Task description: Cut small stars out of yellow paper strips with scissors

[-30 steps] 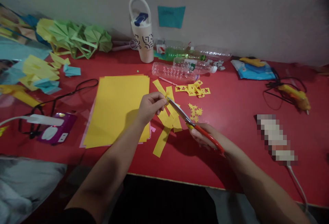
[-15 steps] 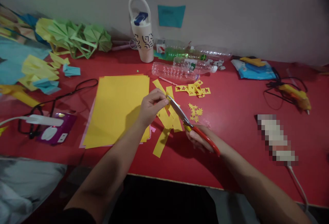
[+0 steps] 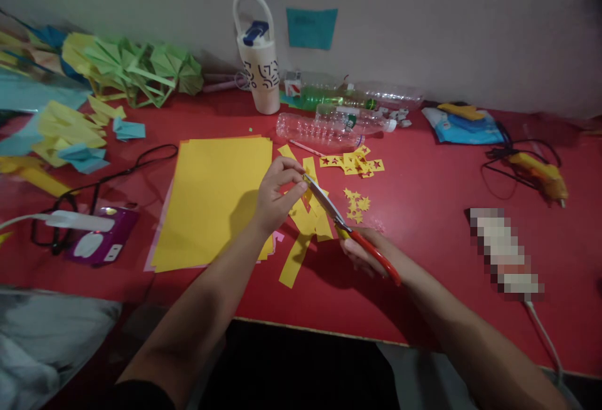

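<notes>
My right hand (image 3: 365, 252) grips a pair of scissors (image 3: 379, 255) with red handles, the blades pointing up and left. At their tips, my left hand (image 3: 280, 194) pinches a small piece of yellow paper (image 3: 305, 179), largely covered by fingers and blades. Beneath both hands lie several yellow paper strips (image 3: 292, 267), overlapping on the red table (image 3: 423, 209). Right of the blades is a little pile of yellow paper stars (image 3: 356, 204). Behind it are yellow strips with star-shaped holes (image 3: 352, 162). A stack of yellow sheets (image 3: 214, 203) lies left of my left hand.
Plastic bottles (image 3: 320, 129) lie along the back beside a white tumbler (image 3: 260, 74). Folded green paper shapes (image 3: 136, 65) fill the back left. A purple power strip (image 3: 101, 241) and cable sit at left. At right are a yellow glue gun (image 3: 540, 175) and a blurred-out object (image 3: 505, 250).
The scissor tips and the pinching fingers of my left hand have shifted very slightly left. The blades look closer together. My grip on the scissors stays the same.
</notes>
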Action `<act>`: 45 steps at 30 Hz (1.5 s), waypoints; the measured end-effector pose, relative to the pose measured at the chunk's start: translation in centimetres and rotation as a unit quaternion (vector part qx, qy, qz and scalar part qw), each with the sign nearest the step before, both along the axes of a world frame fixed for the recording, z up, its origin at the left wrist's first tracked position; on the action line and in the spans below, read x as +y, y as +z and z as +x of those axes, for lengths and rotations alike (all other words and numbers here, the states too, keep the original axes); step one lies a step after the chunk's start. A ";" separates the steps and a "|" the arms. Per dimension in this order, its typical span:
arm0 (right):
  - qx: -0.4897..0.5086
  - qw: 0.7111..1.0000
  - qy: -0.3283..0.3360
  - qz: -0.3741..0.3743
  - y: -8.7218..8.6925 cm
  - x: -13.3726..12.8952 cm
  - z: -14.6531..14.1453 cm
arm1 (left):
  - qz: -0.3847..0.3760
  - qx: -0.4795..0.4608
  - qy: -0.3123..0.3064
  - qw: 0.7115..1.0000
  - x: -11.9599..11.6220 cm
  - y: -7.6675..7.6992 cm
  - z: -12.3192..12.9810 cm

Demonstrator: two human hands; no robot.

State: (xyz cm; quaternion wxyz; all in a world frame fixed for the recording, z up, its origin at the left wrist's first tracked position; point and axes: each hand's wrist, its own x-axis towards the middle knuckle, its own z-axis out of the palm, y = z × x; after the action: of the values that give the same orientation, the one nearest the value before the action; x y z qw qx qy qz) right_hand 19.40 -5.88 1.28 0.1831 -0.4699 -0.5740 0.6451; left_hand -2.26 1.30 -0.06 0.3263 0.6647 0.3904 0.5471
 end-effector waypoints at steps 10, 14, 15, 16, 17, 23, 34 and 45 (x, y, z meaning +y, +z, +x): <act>0.017 1.000 -0.008 -0.024 -0.5 -0.1 -0.1 | 0.008 -0.002 0.012 1.000 -0.1 -0.3 0.3; 0.012 1.000 -0.005 -0.019 -0.8 -0.1 0.0 | -0.015 -0.008 0.009 1.000 -0.3 0.1 0.3; 0.012 1.000 -0.006 -0.017 -0.8 -0.1 0.1 | -0.018 -0.013 0.008 1.000 -0.3 0.2 0.3; 0.013 1.000 -0.006 -0.017 -0.9 -0.1 0.1 | -0.022 -0.018 0.007 1.000 -0.3 0.3 0.4; 0.015 1.000 -0.005 -0.016 -0.9 -0.1 0.0 | -0.026 -0.024 0.005 0.999 -0.3 0.3 0.4; 0.022 0.999 -0.009 -0.021 -0.7 -0.2 -0.1 | -0.055 -0.049 -0.004 0.997 -0.4 0.6 0.5; 0.003 0.999 -0.015 -0.029 -0.7 -0.1 -0.2 | -0.092 -0.107 -0.034 0.989 -0.5 1.0 0.9; -0.003 0.999 -0.032 -0.022 -1.0 0.2 -0.4 | -0.142 -0.130 -0.029 0.981 -0.4 0.9 0.9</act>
State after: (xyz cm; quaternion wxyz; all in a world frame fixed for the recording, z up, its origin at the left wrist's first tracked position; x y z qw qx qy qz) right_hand 18.99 -5.73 0.33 0.1914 -0.4939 -0.5447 0.6502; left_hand -1.40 0.93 0.80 0.4811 0.5455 0.3988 0.5585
